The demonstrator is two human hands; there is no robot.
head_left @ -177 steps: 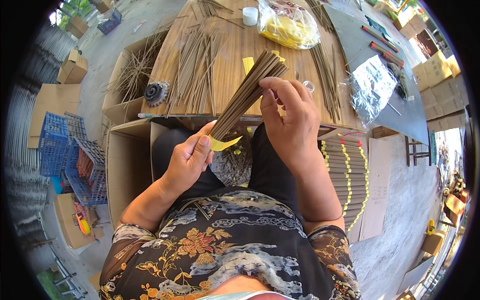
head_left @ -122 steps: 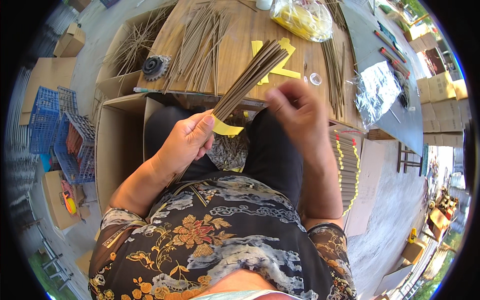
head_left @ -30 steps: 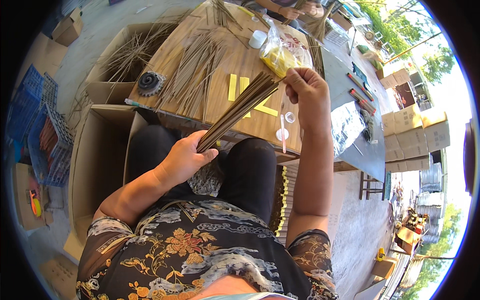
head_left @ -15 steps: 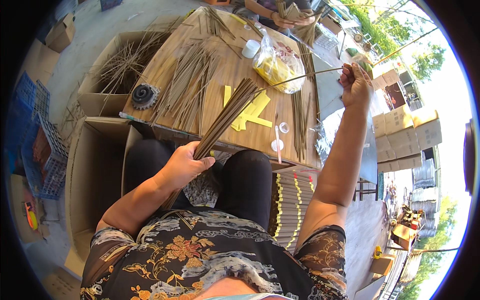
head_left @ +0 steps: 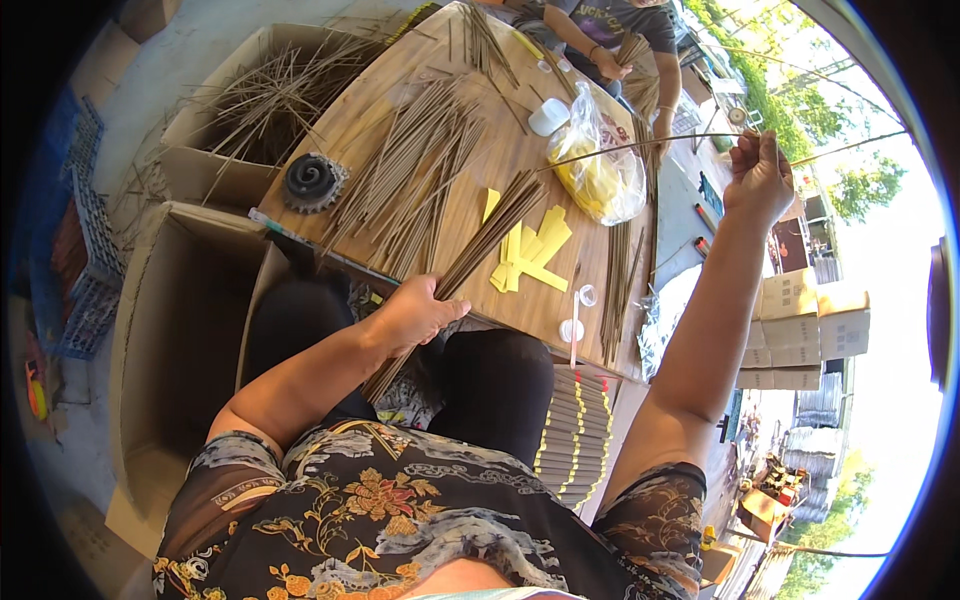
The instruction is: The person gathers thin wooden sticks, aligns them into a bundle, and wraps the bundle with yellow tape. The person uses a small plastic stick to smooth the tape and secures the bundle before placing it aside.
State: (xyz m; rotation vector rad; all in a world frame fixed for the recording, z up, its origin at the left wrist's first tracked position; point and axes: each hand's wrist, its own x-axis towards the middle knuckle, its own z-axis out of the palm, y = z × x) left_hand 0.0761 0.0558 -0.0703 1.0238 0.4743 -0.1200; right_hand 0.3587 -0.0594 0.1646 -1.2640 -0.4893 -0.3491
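My left hand (head_left: pixel 415 312) is closed around a slanting bundle of thin brown sticks (head_left: pixel 492 228), which look like incense sticks. Its upper end leans over the table's front edge; the lower end passes down beside my lap. Out to the right at arm's length, my right hand (head_left: pixel 758 180) pinches one single stick (head_left: pixel 655 143). That stick runs left in a slight bow above a plastic bag, its far tip close to the bundle's top. Yellow paper strips (head_left: pixel 530 250) lie on the table just right of the bundle.
The wooden table (head_left: pixel 375 110) bears loose sticks (head_left: pixel 400 165), a black coil (head_left: pixel 315 182), a white cup (head_left: pixel 547 117) and a clear bag (head_left: pixel 600 180) with yellow contents. Cardboard boxes (head_left: pixel 165 330) stand at left; banded bundles (head_left: pixel 575 435) sit below the table. A co-worker (head_left: pixel 610 35) holds sticks opposite.
The view has shifted, so table and hands appear farther right. The single stick now bows slightly. Across the table, the co-worker's hands have moved apart, one lowered beside the bag.
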